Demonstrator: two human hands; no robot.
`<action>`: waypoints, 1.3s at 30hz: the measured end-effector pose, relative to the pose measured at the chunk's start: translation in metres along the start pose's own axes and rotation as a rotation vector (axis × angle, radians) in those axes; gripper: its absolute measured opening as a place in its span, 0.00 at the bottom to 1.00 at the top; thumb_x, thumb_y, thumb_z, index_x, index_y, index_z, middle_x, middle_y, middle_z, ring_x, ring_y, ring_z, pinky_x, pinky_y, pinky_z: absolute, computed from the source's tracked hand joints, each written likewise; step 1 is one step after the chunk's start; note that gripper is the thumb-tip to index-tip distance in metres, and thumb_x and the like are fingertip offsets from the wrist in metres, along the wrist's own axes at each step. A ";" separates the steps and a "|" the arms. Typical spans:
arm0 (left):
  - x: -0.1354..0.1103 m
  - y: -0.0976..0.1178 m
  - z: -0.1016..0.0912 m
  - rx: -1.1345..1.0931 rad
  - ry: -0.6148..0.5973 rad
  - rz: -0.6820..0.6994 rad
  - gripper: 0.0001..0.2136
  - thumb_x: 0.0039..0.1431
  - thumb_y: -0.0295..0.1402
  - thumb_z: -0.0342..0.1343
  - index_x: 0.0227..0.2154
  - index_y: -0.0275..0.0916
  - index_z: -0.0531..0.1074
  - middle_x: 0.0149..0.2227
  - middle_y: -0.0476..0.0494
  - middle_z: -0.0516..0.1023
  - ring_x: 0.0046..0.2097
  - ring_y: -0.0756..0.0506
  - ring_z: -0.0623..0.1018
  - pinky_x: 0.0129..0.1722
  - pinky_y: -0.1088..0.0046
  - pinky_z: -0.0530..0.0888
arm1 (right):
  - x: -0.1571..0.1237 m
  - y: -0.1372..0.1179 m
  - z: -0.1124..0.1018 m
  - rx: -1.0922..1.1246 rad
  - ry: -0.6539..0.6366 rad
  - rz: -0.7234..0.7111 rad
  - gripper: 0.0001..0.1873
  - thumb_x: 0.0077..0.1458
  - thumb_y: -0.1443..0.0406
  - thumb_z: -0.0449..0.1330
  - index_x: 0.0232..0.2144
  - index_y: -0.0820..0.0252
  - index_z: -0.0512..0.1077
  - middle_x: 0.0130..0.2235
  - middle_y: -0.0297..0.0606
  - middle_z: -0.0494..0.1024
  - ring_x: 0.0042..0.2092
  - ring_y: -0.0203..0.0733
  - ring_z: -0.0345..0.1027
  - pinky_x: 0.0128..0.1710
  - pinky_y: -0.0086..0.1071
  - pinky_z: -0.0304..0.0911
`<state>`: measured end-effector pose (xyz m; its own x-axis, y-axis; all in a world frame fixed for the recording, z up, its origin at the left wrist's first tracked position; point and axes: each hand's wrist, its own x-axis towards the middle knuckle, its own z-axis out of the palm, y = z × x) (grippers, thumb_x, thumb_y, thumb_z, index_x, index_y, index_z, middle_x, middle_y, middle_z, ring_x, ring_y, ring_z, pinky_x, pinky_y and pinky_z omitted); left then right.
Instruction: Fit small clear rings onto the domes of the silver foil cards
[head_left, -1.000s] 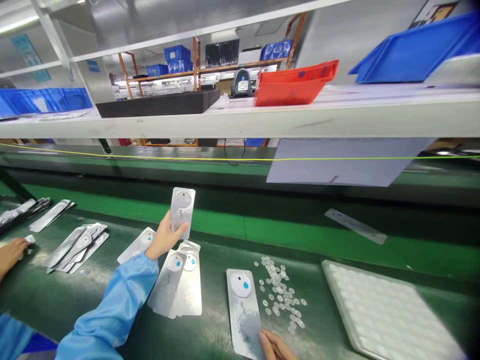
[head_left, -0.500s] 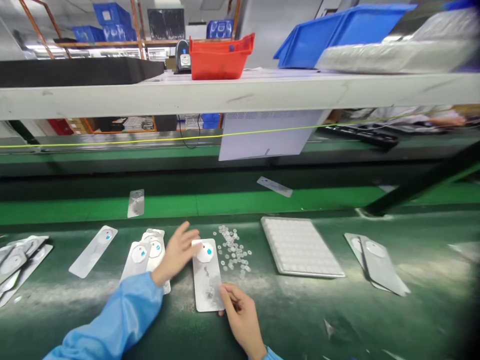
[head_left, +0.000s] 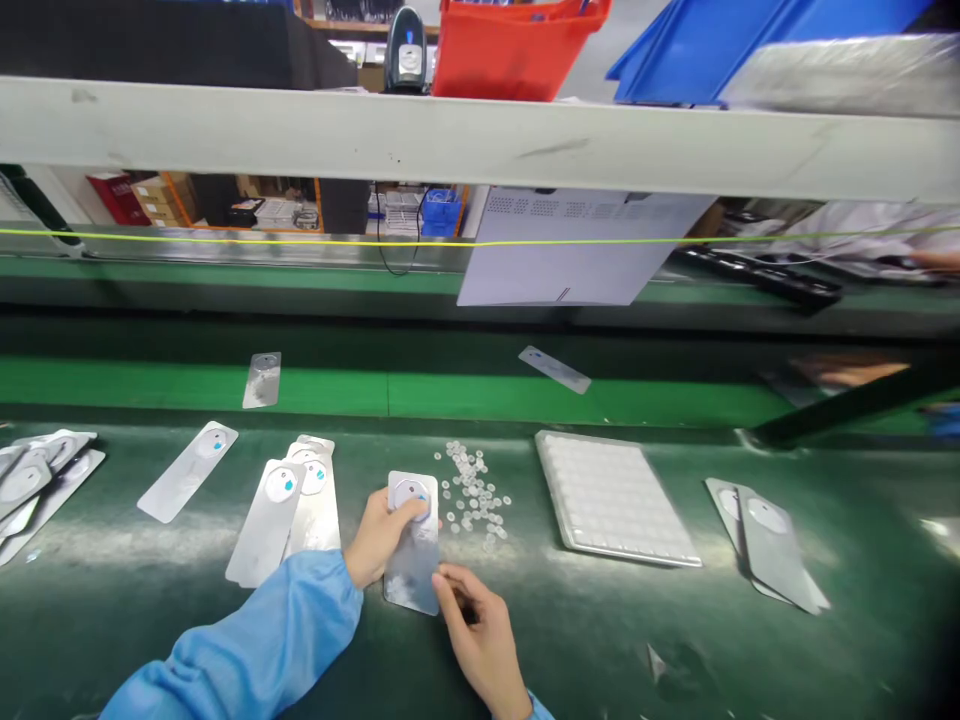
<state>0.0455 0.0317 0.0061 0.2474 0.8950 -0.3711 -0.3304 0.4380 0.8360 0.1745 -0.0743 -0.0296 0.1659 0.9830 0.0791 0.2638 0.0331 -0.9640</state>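
Observation:
A thin silvery rectangular plate (head_left: pixel 412 580) with a round white patch and a blue mark near its top is between my hands. My left hand (head_left: pixel 381 535) grips its left side, the thumb lying over the round patch and the other fingers hidden behind. At the plate's lower right edge, my right hand (head_left: pixel 480 635) pinches with thumb and forefinger. Small translucent rings (head_left: pixel 472 490) lie scattered just right of the plate. Left of my left hand, similar plates (head_left: pixel 259 525) overlap on the green bench.
A white tray with a grid of pockets (head_left: pixel 615 500) rests right of the rings. More plates lie at the far left (head_left: pixel 64 490), at right (head_left: pixel 776 550) and on the green strip behind (head_left: pixel 262 382). A white shelf (head_left: pixel 465 140) crosses above, carrying a red bin (head_left: pixel 517 50).
My left hand has come down from above the plate and closed on its left side, thumb on the round patch. My right hand stays at the lower right edge. The view has tilted downward.

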 end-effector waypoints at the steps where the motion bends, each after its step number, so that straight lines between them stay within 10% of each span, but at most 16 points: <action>1: -0.001 0.000 0.000 0.002 -0.001 -0.002 0.14 0.46 0.41 0.68 0.29 0.35 0.74 0.23 0.47 0.78 0.24 0.47 0.77 0.25 0.74 0.71 | 0.001 -0.004 -0.002 -0.031 0.057 -0.027 0.19 0.65 0.53 0.58 0.40 0.63 0.79 0.29 0.41 0.81 0.27 0.42 0.73 0.27 0.29 0.69; 11: -0.009 0.002 -0.001 0.197 -0.056 0.176 0.13 0.50 0.41 0.67 0.23 0.34 0.76 0.25 0.48 0.75 0.29 0.49 0.71 0.30 0.75 0.67 | 0.055 -0.036 -0.011 -0.565 0.124 -0.509 0.17 0.69 0.67 0.51 0.51 0.54 0.78 0.41 0.43 0.79 0.39 0.43 0.77 0.39 0.33 0.72; 21: -0.002 -0.009 -0.011 0.143 -0.130 0.108 0.16 0.55 0.44 0.60 0.22 0.35 0.74 0.23 0.49 0.72 0.27 0.50 0.68 0.28 0.75 0.65 | 0.056 -0.023 -0.011 -0.739 0.142 -0.605 0.13 0.69 0.68 0.54 0.45 0.56 0.79 0.39 0.41 0.81 0.36 0.41 0.76 0.36 0.31 0.69; 33: -0.002 -0.006 -0.010 0.116 -0.072 0.089 0.15 0.53 0.44 0.63 0.24 0.34 0.78 0.25 0.47 0.77 0.30 0.47 0.73 0.33 0.74 0.68 | 0.056 -0.039 -0.011 -0.071 0.196 -0.169 0.13 0.66 0.57 0.58 0.34 0.59 0.75 0.33 0.40 0.76 0.33 0.41 0.71 0.28 0.30 0.68; 39: -0.001 -0.006 -0.010 0.074 -0.022 0.023 0.17 0.51 0.46 0.63 0.28 0.33 0.81 0.27 0.44 0.81 0.31 0.45 0.76 0.33 0.74 0.70 | -0.021 -0.001 -0.137 0.207 0.608 0.244 0.18 0.42 0.51 0.75 0.32 0.55 0.81 0.30 0.39 0.80 0.29 0.45 0.74 0.25 0.34 0.72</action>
<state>0.0384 0.0290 -0.0020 0.2610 0.9022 -0.3434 -0.2680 0.4095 0.8721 0.3011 -0.1194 0.0044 0.7170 0.6928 -0.0766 -0.0260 -0.0832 -0.9962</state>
